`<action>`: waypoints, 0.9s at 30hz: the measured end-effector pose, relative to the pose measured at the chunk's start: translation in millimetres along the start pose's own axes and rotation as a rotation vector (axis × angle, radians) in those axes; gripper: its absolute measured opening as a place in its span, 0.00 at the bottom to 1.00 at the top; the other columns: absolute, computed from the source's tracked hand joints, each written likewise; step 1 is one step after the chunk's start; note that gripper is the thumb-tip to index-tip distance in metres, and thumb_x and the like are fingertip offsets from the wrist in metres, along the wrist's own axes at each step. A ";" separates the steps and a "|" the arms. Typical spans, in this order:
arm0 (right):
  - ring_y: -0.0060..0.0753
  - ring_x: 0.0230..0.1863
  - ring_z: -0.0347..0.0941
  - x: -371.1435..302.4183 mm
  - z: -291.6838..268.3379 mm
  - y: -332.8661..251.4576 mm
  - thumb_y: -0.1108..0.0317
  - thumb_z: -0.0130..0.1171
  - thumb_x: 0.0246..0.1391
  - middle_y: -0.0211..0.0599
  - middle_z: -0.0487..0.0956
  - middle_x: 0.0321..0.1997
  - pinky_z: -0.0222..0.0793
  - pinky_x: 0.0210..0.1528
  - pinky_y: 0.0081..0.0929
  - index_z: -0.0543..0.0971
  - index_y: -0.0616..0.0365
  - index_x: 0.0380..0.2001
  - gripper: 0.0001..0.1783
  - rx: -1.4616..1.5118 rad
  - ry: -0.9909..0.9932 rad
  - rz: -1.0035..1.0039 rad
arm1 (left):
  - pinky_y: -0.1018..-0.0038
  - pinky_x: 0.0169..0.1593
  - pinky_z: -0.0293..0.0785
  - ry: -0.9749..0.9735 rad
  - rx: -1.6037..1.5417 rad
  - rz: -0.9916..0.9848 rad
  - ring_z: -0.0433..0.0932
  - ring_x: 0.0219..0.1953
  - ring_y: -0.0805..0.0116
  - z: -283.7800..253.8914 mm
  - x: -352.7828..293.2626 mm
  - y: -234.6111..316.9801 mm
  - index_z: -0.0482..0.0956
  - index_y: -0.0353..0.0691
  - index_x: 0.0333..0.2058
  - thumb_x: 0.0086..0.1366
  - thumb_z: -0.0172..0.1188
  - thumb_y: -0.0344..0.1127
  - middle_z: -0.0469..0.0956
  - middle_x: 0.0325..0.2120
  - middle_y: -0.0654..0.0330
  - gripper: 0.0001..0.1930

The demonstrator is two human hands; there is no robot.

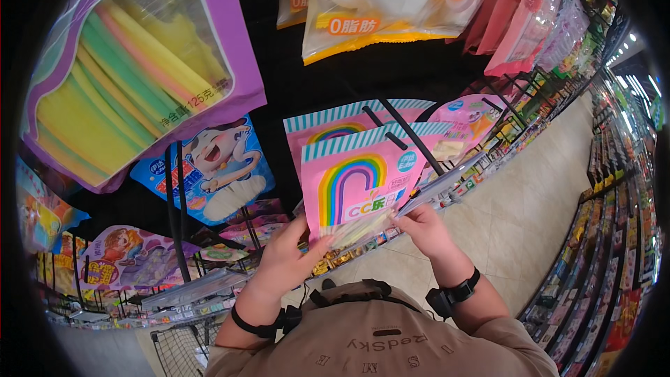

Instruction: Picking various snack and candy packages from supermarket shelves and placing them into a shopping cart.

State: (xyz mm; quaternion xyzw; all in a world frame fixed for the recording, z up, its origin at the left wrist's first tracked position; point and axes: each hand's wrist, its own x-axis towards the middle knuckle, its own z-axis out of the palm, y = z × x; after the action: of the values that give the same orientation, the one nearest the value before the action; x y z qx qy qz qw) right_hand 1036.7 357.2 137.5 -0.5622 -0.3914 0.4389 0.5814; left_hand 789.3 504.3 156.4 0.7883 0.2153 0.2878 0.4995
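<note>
A pink candy bag (357, 181) with a rainbow print and a teal-striped top edge hangs upright from a black peg hook (412, 141). My left hand (287, 255) holds its lower left corner, the thumb lying over the front and the fingers behind, partly hidden. At the lower right edge, my right hand (424, 230) pinches the bag between thumb and fingers. Pale candy strips show through a clear window near the bottom. Just behind hangs a second bag (317, 132) of the same design.
Overhead hang a large purple bag (248, 63) of coloured candy strips and an egg-pictured bag (398, 0). A blue cartoon bag (230, 167) hangs to the left. A wire shopping cart (174, 349) stands at the lower left. Stocked shelves (593, 251) line the tiled aisle (499, 216).
</note>
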 end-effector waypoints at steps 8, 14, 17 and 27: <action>0.18 0.41 0.74 22.8 4.7 1.5 0.71 0.57 0.62 0.30 0.81 0.40 0.70 0.46 0.20 0.78 0.65 0.45 0.11 -0.107 0.103 -0.083 | 0.71 0.39 0.75 0.109 -0.170 -0.093 0.81 0.33 0.69 12.3 12.6 4.0 0.72 0.33 0.52 0.65 0.60 0.31 0.83 0.37 0.52 0.18; 0.22 0.47 0.74 23.4 -5.8 15.1 0.73 0.55 0.63 0.32 0.80 0.43 0.69 0.51 0.22 0.76 0.64 0.48 0.12 -0.098 0.171 -0.131 | 0.68 0.48 0.75 0.141 0.051 -0.095 0.81 0.46 0.60 12.8 -4.2 -0.6 0.71 0.33 0.51 0.65 0.59 0.29 0.81 0.42 0.50 0.17; 0.23 0.52 0.73 10.5 -22.0 33.0 0.75 0.55 0.61 0.33 0.79 0.48 0.68 0.54 0.23 0.76 0.64 0.48 0.13 -0.034 0.261 -0.192 | 0.69 0.55 0.72 0.186 -0.003 -0.050 0.78 0.50 0.61 7.0 -26.9 -15.2 0.70 0.33 0.53 0.65 0.57 0.25 0.78 0.48 0.49 0.18; 0.34 0.45 0.79 -82.8 -77.9 31.1 0.78 0.47 0.60 0.42 0.80 0.46 0.76 0.49 0.32 0.75 0.63 0.49 0.15 0.186 0.195 -0.051 | 0.74 0.51 0.71 0.322 -0.069 -0.091 0.78 0.46 0.70 24.0 -84.8 15.6 0.73 0.34 0.49 0.68 0.50 0.24 0.79 0.42 0.56 0.12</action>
State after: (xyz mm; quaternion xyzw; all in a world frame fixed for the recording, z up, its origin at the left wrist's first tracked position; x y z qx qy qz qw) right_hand 1082.9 253.8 104.9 -0.5355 -0.3050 0.4017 0.6774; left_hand 743.3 428.9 142.3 0.7037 0.3180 0.3946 0.4980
